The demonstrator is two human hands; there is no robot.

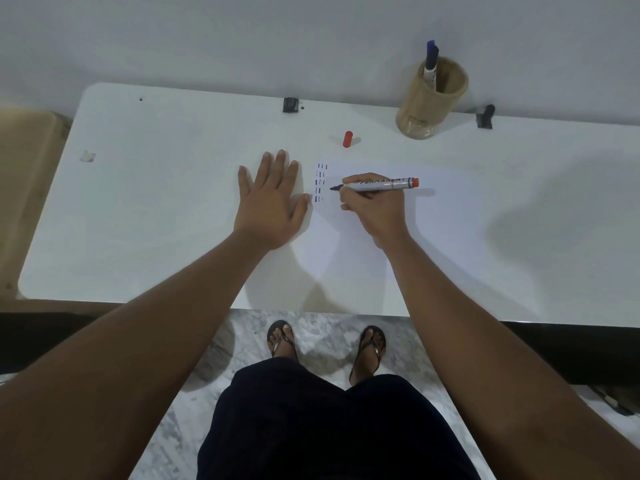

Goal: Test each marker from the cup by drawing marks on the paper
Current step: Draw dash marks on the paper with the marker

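Note:
A white sheet of paper point(433, 216) lies on the white table point(156, 202), with several short blue and red marks point(321, 181) near its top left corner. My right hand point(372, 202) grips a grey marker with a red end point(381, 184), its uncapped tip pointing left just beside the marks. My left hand point(272, 199) lies flat with fingers spread on the table, its thumb at the paper's left edge. The red cap point(347, 139) stands on the table beyond the paper. A woven tan cup point(431, 98) at the back right holds a blue marker point(430, 62).
Two black clamps point(290, 105) point(485, 116) sit on the table's far edge against the wall. A small scrap point(87, 156) lies at the left. A brown surface point(27, 188) adjoins the table's left side. My feet in sandals stand on the marble floor point(322, 327) below.

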